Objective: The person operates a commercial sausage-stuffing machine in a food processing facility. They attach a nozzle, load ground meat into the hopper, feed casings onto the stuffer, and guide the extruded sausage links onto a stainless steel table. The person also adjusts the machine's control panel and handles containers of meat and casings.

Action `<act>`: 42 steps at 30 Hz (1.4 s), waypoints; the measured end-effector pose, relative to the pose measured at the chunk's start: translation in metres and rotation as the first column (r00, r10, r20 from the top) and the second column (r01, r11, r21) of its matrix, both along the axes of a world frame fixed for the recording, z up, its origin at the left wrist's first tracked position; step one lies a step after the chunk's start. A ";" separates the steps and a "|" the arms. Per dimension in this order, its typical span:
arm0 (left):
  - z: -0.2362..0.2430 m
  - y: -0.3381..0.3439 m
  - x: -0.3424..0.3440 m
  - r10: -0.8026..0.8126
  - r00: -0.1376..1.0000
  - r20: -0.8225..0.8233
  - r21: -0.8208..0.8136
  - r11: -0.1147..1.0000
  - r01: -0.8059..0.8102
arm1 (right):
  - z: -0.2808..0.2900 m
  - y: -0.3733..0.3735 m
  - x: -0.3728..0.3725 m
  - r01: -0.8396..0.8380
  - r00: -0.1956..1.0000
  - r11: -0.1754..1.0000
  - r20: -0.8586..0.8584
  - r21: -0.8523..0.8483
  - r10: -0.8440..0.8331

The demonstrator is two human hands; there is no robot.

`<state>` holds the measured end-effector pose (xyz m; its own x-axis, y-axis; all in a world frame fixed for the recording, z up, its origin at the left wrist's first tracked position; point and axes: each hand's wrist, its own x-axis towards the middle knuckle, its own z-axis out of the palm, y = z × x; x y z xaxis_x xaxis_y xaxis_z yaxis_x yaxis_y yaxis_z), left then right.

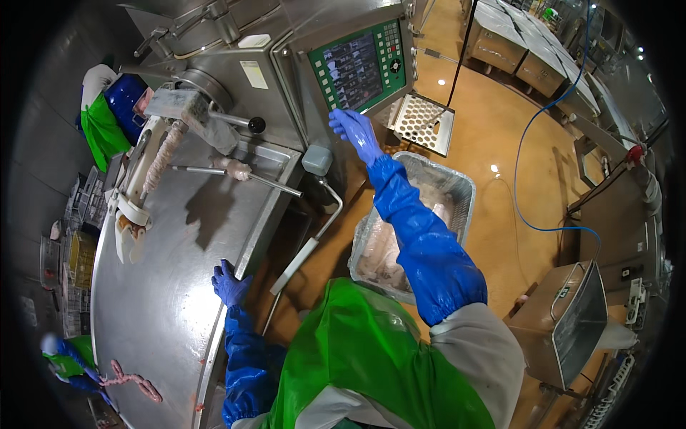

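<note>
My right hand [355, 136], in a purple glove and blue sleeve, reaches up to the green-framed control panel [357, 64]. Its fingers are stretched out at the panel's lower left corner; I cannot tell whether they touch it. My left hand [230, 284], gloved alike, lies with fingers apart on the raised edge of the steel table [171, 307] and holds nothing. To its upper left, a pale gathered sausage casing [161, 154] sits on the tube of the filling machine [268, 79]. A second pale casing piece [234, 169] hangs on a metal rod [275, 185].
Below my right arm stands a grey tub [463, 193] with pale casings inside. Linked sausages [132, 382] lie at the table's far left end, by a co-worker [71, 357] in green. A jointed lever [294, 266] juts beside the table. A blue hose [525, 150] hangs right.
</note>
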<state>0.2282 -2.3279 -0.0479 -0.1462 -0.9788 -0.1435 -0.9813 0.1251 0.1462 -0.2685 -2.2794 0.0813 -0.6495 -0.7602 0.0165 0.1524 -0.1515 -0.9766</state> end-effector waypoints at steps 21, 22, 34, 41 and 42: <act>0.000 -0.003 -0.021 0.009 0.999 0.034 -0.055 0.998 -0.007 | 0.038 -0.075 -0.078 0.200 0.889 0.980 -0.424 0.018 -0.173; -0.002 -0.005 -0.024 -0.005 0.999 0.043 -0.091 0.996 0.009 | 0.034 -0.077 -0.085 0.211 0.866 0.977 -0.469 0.032 -0.172; -0.008 -0.007 -0.017 0.006 0.997 0.074 -0.022 1.000 -0.005 | -0.009 -0.045 -0.295 0.308 0.921 0.945 0.284 -0.111 -0.267; -0.011 -0.001 -0.009 0.000 0.994 0.113 -0.027 1.000 0.003 | 0.005 -0.037 -0.287 0.257 0.935 0.957 0.217 0.133 -0.281; -0.011 -0.005 -0.011 -0.011 0.993 0.118 -0.035 0.999 0.016 | 0.008 -0.036 -0.292 0.221 0.944 0.968 0.223 0.116 -0.242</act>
<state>0.2169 -2.3332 -0.0591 -0.1434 -0.9816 -0.1259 -0.9896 0.1414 0.0248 -0.5604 -2.3152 0.0898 -0.7853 -0.5799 -0.2171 0.3486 -0.1242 -0.9290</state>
